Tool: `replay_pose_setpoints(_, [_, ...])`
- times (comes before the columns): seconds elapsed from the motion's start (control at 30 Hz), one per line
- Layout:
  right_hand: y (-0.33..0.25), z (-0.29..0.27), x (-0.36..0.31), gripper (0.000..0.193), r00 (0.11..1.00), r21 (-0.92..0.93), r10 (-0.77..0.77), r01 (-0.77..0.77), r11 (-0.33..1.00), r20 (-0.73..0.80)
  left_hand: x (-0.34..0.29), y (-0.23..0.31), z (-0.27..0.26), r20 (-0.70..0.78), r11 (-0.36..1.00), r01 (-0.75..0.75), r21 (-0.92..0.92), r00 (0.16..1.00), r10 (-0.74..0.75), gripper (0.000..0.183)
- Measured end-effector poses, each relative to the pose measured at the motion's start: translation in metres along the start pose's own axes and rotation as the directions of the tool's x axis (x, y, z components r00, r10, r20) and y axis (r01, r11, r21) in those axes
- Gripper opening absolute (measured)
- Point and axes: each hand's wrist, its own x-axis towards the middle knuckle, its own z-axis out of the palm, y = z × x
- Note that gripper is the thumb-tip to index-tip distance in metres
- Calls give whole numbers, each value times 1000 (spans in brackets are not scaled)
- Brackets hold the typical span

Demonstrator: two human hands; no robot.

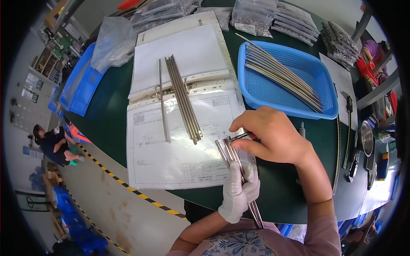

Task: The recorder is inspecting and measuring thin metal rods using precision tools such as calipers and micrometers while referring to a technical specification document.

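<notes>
The gloved left hand (239, 192) is gripping a bundle of metal rods (256, 215); the bare right hand (271, 135) is pinching a slim dark piece (240, 136), apparently working at their ends. The next move is likely calling for steady rods. Beyond, other rods (183, 98) are lying on an open binder (145, 173) and in a blue basket (248, 97).

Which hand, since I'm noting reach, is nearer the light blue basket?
Right. The bare right hand is just on the near side of the light blue basket; the gloved left hand, gripping metal rods, is farther back, closer to the body.
</notes>
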Motion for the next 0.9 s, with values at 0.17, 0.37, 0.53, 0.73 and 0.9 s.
replay_pose_setpoints(0.17, [-2, -3, 1, 13, 999, 31, -34, 34, 999, -20, 1, 0, 1, 0, 1000, -11, 1, 1000, 11, 52])
replay_pose_setpoints(0.37, [-3, -2, 2, 11, 993, -105, 21, -8, 994, 115, 0, 0, 0, 11, 1000, -6, -1, 1000, 6, 53])
replay_pose_setpoints(0.53, [-5, 1, 0, 8, 1000, -50, -14, 13, 999, -3, 1, 1, 1, 8, 1000, -3, -1, 1000, 4, 53])
replay_pose_setpoints(0.73, [-3, 0, 2, 12, 996, -107, -64, 70, 992, 54, 3, -12, -9, 65, 999, -16, -43, 998, 19, 49])
replay_pose_setpoints(0.9, [-10, 4, 4, 15, 999, -82, 34, -33, 996, 4, 34, -32, -9, 22, 968, -199, -151, 979, 204, 40])
